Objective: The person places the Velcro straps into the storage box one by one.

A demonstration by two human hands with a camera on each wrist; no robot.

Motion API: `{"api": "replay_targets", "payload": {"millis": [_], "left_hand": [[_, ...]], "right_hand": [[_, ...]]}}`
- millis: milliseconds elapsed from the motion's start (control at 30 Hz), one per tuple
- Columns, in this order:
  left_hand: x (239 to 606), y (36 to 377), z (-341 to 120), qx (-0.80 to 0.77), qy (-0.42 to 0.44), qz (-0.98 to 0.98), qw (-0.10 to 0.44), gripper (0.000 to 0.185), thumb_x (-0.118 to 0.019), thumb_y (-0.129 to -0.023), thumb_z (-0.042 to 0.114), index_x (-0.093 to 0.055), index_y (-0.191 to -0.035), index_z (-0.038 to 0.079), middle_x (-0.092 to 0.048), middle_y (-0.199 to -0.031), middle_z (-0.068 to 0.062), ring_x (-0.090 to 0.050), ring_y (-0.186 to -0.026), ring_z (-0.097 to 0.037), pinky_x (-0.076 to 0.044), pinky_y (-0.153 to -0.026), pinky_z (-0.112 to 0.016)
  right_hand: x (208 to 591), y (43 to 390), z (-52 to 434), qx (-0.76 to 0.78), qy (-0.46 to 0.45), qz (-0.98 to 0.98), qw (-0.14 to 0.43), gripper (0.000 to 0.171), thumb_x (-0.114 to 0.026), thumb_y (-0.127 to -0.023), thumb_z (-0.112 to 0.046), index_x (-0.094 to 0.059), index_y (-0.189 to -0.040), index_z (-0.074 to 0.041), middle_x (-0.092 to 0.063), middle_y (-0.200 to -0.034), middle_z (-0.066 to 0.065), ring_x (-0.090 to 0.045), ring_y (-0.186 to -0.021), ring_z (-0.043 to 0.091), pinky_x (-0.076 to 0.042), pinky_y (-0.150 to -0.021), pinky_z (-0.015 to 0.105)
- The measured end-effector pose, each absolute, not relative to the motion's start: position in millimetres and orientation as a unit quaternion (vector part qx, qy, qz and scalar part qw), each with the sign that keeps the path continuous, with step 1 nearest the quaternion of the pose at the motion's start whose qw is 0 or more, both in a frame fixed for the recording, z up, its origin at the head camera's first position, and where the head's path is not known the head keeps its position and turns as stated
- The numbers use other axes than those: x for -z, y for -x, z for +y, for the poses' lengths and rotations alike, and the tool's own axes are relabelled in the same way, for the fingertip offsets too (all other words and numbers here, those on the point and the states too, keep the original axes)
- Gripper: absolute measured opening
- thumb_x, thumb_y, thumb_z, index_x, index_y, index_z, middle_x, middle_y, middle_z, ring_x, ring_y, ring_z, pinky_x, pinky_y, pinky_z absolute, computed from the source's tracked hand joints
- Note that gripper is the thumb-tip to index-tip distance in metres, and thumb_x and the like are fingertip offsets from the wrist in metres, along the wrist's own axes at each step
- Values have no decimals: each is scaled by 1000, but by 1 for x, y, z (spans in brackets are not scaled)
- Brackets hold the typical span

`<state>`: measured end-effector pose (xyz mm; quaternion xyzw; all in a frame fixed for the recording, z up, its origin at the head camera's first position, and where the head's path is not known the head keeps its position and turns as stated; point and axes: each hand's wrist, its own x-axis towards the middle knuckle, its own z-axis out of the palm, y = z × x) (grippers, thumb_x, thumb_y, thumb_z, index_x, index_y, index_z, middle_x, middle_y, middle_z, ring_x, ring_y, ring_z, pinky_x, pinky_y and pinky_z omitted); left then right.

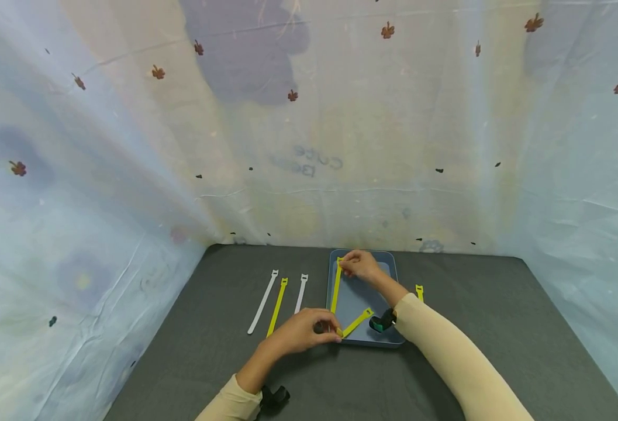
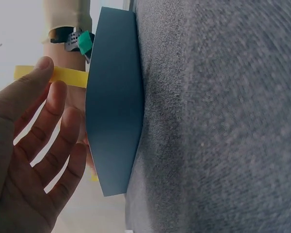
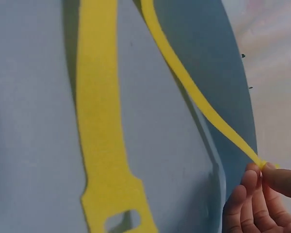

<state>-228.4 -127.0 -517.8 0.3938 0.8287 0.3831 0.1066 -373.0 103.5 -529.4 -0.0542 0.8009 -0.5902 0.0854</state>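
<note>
My left hand (image 1: 309, 330) is at the near left corner of a blue-grey tray (image 1: 358, 342). Its thumb and fingers pinch the tail of a yellow hook-and-loop cable tie (image 2: 70, 76), which sticks up past the tray rim. This tie's slotted head (image 1: 368, 313) points right, over the tray. At the tray's far left corner my right hand (image 1: 360, 264) pinches the head end of a second yellow cable tie (image 3: 199, 99). That tie runs along the tray's left side toward my left hand, which hides its near end in the head view.
Left of the tray lie a white cable tie (image 1: 263, 302), a yellow one (image 1: 278, 304) and another white one (image 1: 301, 292), partly behind my left hand. A further yellow tie (image 1: 420, 290) lies right of the tray, partly behind my right arm. A patterned curtain (image 1: 309, 210) surrounds the grey table (image 1: 214, 351).
</note>
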Motion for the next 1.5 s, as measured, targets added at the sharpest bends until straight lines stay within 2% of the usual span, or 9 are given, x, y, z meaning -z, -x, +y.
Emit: {"api": "replay_targets", "payload": {"millis": [300, 533, 733, 867, 1233, 1500], "left_hand": [[517, 227, -127, -365, -394, 838, 99, 10, -78, -100, 30, -78, -108, 25, -74, -101, 16, -63, -85, 6, -54, -73, -19], [516, 225, -127, -360, -398, 839, 93, 9, -78, -101, 26, -77, -109, 24, -74, -100, 17, -63, -84, 7, -54, -74, -18], [519, 225, -124, -350, -404, 841, 80, 9, -80, -99, 29, -77, -108, 25, -70, -97, 21, -62, -84, 8, -55, -76, -18], [520, 225, -123, -347, -403, 843, 78, 11, -80, -99, 31, -77, -107, 24, -69, -96, 22, -62, -84, 8, -56, -77, -20], [518, 224, -121, -334, -397, 851, 75, 10, -80, -99, 33, -76, -105, 27, -67, -93, 23, -61, -82, 8, -55, -77, -21], [517, 222, -119, -307, -395, 864, 54, 11, -80, -98, 36, -76, -104, 27, -68, -93, 23, -60, -82, 9, -52, -76, -17]], "right_hand": [[533, 376, 95, 539, 68, 837, 71, 10, -76, -101, -5, -69, -100, 3, -77, -86, 13, -66, -68, 15, -56, -61, 27], [532, 375, 92, 517, 68, 850, 79, 9, -76, -99, -3, -68, -98, 1, -76, -86, 11, -63, -68, 15, -51, -60, 23], [530, 373, 91, 504, 81, 856, 81, 11, -77, -98, -3, -67, -99, 2, -75, -85, 11, -62, -67, 14, -49, -59, 23], [529, 372, 91, 497, 84, 860, 86, 11, -77, -98, -3, -68, -102, 3, -75, -86, 13, -63, -69, 18, -48, -60, 24], [526, 371, 95, 479, 93, 867, 98, 18, -75, -101, -5, -74, -113, 8, -77, -95, 20, -71, -79, 26, -55, -64, 28], [520, 366, 104, 483, 106, 863, 107, 28, -70, -105, -9, -72, -127, 8, -78, -108, 23, -75, -91, 35, -64, -77, 41]]}}
